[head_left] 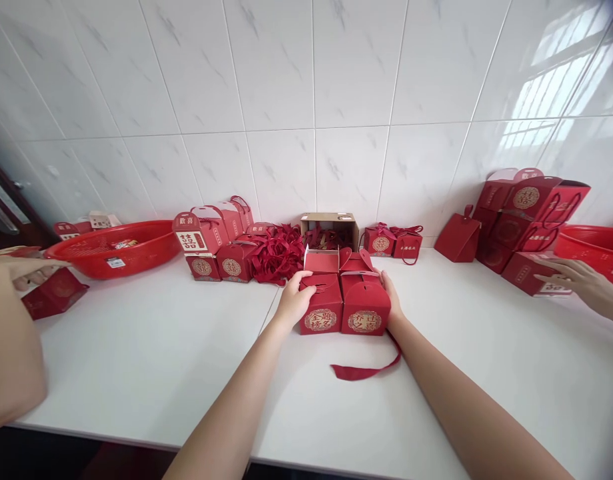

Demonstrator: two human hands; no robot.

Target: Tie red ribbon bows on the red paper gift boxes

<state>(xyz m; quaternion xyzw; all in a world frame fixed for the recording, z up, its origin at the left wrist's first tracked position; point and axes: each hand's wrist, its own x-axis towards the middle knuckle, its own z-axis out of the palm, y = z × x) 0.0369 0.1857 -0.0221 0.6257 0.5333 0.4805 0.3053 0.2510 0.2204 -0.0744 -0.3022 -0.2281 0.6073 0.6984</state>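
Observation:
Two red gift boxes stand side by side on the white table in front of me, each with a gold round emblem on its front. My left hand [297, 298] grips the top left edge of the left gift box [320, 307], its thumb over the folded lid. Around the right side of the right gift box [365, 308] my right hand [392, 301] is closed, most of its fingers hidden behind the box. Two more red boxes [355, 260] stand directly behind, one with its lid up. A dark red ribbon [366, 372] trails on the table from beneath the right hand.
Behind are a ribbon pile [281, 253], an open carton [356, 230] and tied boxes [380, 241]. Stacked boxes [211, 230] stand left, others [526, 220] right. Red basins [159, 250] flank the table [161, 360]. Co-workers' hands [576, 277] show at both sides.

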